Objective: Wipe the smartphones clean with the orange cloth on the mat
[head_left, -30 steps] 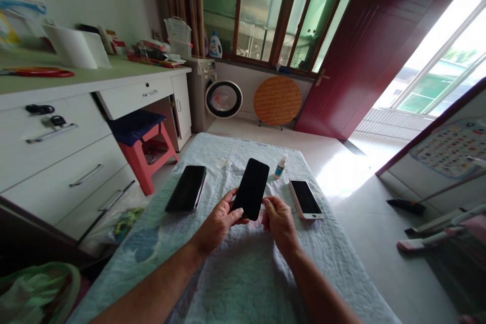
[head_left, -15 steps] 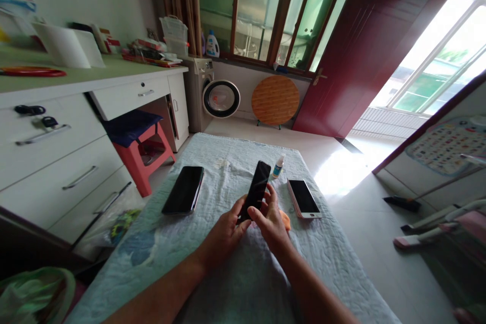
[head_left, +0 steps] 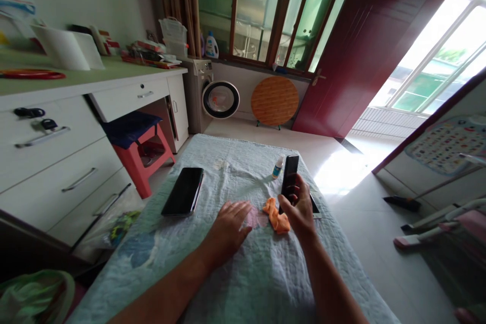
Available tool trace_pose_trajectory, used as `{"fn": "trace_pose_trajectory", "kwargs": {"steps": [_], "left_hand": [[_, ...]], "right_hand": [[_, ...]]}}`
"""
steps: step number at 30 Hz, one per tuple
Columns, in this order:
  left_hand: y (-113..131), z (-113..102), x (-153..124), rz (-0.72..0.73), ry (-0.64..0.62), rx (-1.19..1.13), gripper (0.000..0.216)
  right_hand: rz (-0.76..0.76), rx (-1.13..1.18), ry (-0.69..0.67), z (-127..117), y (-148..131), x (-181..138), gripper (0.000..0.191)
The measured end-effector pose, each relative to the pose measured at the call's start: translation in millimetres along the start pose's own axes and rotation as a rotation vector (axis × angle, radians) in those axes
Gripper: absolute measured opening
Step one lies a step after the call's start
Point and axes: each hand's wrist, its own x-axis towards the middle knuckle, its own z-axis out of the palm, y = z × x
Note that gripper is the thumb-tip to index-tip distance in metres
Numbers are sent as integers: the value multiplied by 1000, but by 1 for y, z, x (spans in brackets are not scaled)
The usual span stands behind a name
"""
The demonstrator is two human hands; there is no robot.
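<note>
Under both hands spreads a quilt [head_left: 243, 273]; the left hand [head_left: 228, 225] lies flat on it, fingers apart. The right hand [head_left: 299, 210] clamps a dark phone [head_left: 289, 179] upright, lower end hidden. Behind that hand, a second phone [head_left: 314, 206] shows only a corner.

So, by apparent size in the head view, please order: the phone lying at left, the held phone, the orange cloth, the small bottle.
1. lying phone
2. held phone and orange cloth, about alike; the phone is turned partly edge-on
3. small bottle
</note>
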Motion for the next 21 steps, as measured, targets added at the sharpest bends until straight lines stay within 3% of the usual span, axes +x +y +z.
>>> {"fn": "trace_pose_trajectory", "kwargs": {"steps": [4,8,16,21], "left_hand": [[-12,-2,2,-206,-15,190,53],[-16,-1,1,-287,-69,229,60],[-9,-1,-2,-205,-210,208,59],[-6,2,-3,-88,-270,183,62]], "right_hand": [[-4,-301,161,-29,14,19,82],[-4,-521,195,-39,25,27,81],[238,-805,4,-44,35,28,76],[282,-876,-91,-44,37,28,69]]}}
